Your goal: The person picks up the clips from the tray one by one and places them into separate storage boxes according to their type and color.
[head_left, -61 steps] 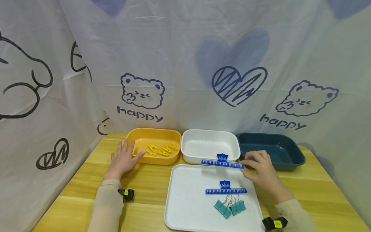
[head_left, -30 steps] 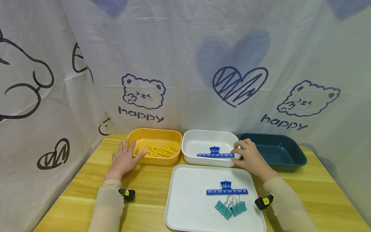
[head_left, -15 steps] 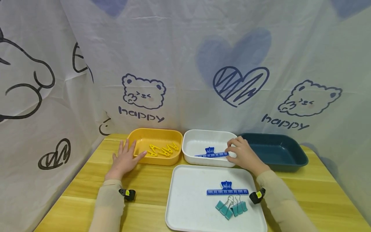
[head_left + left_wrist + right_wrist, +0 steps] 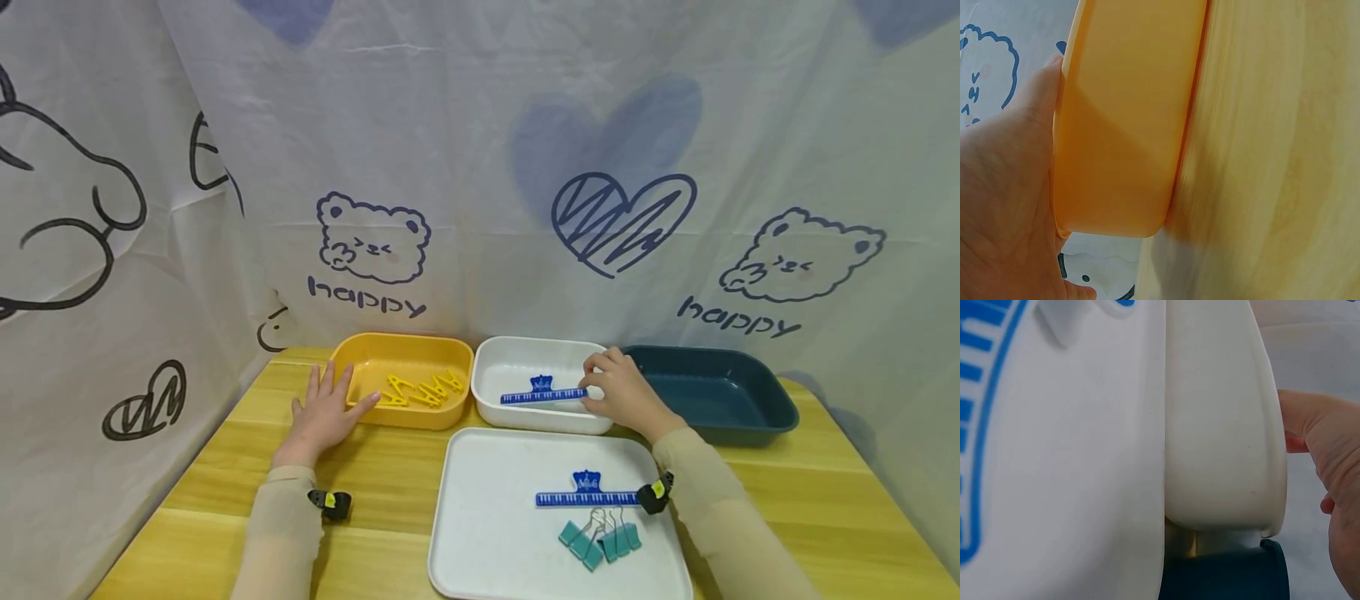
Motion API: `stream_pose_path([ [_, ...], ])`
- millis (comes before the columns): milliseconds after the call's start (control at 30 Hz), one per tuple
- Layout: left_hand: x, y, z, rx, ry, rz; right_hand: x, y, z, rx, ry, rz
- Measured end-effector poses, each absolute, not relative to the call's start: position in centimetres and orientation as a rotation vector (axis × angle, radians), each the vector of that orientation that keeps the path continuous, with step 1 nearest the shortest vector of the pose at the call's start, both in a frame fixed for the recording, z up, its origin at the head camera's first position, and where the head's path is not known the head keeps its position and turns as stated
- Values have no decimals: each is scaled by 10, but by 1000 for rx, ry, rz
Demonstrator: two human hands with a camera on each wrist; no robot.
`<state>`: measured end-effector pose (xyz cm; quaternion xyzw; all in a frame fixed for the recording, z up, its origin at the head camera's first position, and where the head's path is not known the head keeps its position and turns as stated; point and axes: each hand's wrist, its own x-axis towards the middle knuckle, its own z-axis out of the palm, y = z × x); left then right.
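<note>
My right hand [image 4: 619, 390] pinches the right end of a blue clip with a piano-key pattern [image 4: 543, 396], holding it over the inside of the white bin [image 4: 495, 408]. In the right wrist view, the fingers of that hand [image 4: 1335, 444] pass behind the bin's rim and the held clip is hidden. My left hand [image 4: 324, 418] lies with spread fingers on the left end of the yellow bin [image 4: 420, 417], which holds several small yellow clips [image 4: 426, 392]. The left wrist view has that hand [image 4: 1010, 181] against the yellow bin's rim.
In front lies a white tray [image 4: 480, 517], bearing a second piano-key clip [image 4: 585, 499] and two teal binder clips [image 4: 600, 542]. A dark teal bin [image 4: 720, 408] stands at the right. Behind the bins hangs a printed white curtain [image 4: 480, 208].
My right hand has carried the piano-key clip leftward from above the tray's back edge into the white bin's opening, tilting it slightly. My left hand has stayed in place.
</note>
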<state>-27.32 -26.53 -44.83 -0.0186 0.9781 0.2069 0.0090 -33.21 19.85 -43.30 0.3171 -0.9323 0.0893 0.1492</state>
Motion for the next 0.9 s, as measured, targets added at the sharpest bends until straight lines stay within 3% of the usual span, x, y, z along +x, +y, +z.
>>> stream_pose_path([
  [900, -275, -267, -451, -47, 3058, 674, -373, 180, -449, 800, -2817, 73],
])
